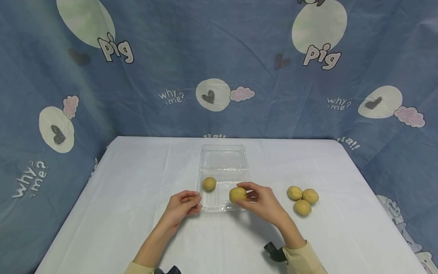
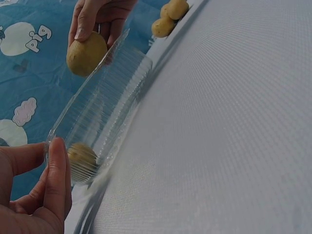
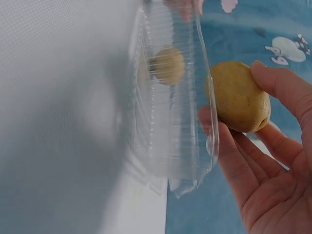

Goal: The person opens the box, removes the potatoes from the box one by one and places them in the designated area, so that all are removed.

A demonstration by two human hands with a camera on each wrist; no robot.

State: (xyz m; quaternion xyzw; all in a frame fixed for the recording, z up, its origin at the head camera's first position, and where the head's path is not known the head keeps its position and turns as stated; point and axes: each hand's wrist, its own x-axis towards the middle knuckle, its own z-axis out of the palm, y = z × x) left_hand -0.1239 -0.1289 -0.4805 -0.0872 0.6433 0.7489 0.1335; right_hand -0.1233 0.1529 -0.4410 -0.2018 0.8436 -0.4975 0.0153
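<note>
A clear plastic clamshell box (image 1: 219, 205) stands on the table with its lid (image 1: 224, 158) folded back, away from me. One potato (image 1: 209, 184) lies in the left part of its base. At the box's left front corner my left hand (image 1: 183, 205) pinches the rim between thumb and fingers, as the left wrist view shows up close. Another potato (image 3: 239, 96) is held by my right hand (image 1: 261, 201), thumb on one side and fingers on the other. It is over the right part of the base, at rim height in the right wrist view.
Three more potatoes (image 1: 302, 199) sit in a cluster on the white-covered table (image 1: 137, 167), right of the box. A blue printed curtain (image 1: 178, 49) hangs behind the table and along both sides.
</note>
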